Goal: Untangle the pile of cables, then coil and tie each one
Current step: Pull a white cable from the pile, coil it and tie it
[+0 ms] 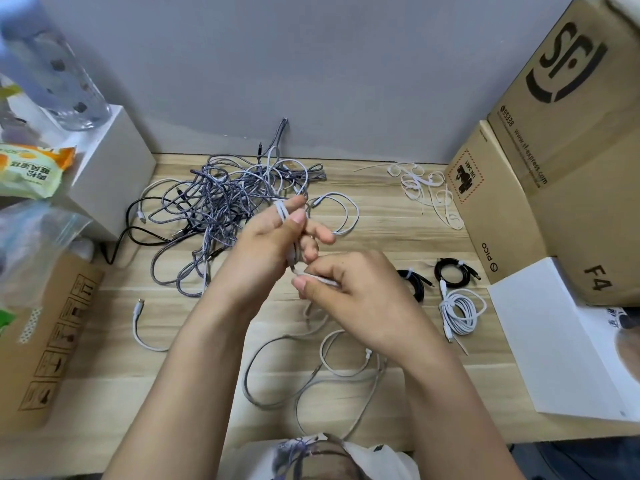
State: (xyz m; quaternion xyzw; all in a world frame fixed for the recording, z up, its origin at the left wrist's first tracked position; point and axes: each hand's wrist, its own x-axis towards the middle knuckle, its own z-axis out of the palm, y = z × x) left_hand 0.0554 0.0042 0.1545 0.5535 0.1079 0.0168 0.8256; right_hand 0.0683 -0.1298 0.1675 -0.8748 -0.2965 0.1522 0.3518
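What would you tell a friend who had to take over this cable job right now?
Left hand: holds loops of a thin white cable wound round its fingers.
Right hand: pinches the same cable's free end near the left palm.
Done: two coiled black cables and one coiled white cable, each tied, lie at the right on the wooden table.
Left: finish and tie this coil, then the big tangled grey braided pile at the back, the short white cable at the left, and loose cables near the front edge. White ties wait at back right.

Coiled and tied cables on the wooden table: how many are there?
3. Two black coiled cables lie right of the hands; one white coiled cable lies below them.
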